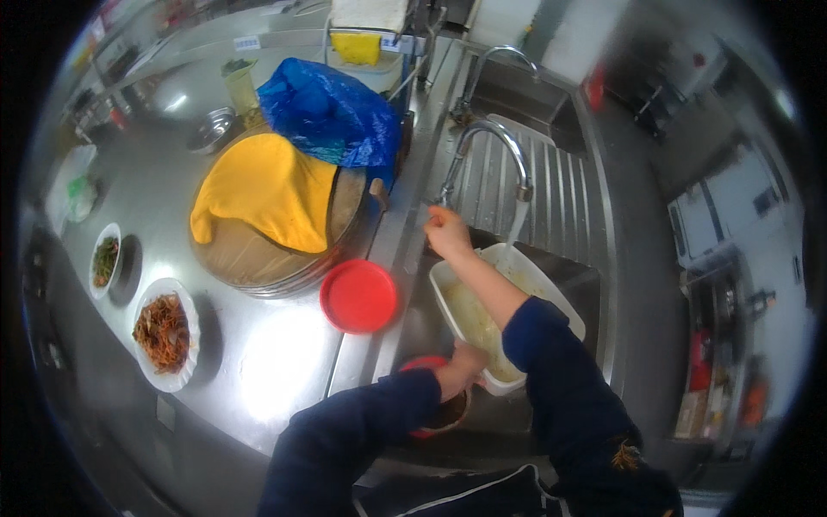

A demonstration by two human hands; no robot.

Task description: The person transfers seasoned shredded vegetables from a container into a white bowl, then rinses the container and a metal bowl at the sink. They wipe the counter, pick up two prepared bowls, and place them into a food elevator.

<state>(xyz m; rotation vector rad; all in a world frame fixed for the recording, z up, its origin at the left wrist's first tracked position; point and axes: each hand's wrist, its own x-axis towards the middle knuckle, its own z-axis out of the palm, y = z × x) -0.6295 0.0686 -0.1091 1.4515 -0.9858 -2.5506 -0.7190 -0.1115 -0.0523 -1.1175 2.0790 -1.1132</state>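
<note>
A white rectangular plastic tub (549, 278) sits tilted in the steel sink, with cloudy, yellowish residue inside. Water runs into its far end from a chrome gooseneck faucet (497, 126). My left hand (464, 367) grips the tub's near left rim. Beneath that hand, partly hidden, is a red-rimmed round container (442, 430) with something dark inside. Reaching across the tub, my right hand (447, 232) has its fingers curled around the handle at the faucet's base; the handle itself is mostly covered.
Left of the sink, a red round lid (358, 297) lies on the steel counter (278, 362). A yellow cloth (271, 194) covers part of a round chopping block (252, 265); a blue plastic bag (329, 110) is behind. Two dishes of food (163, 333) stand farther left. A second basin (523, 103) lies beyond the drainboard (555, 194).
</note>
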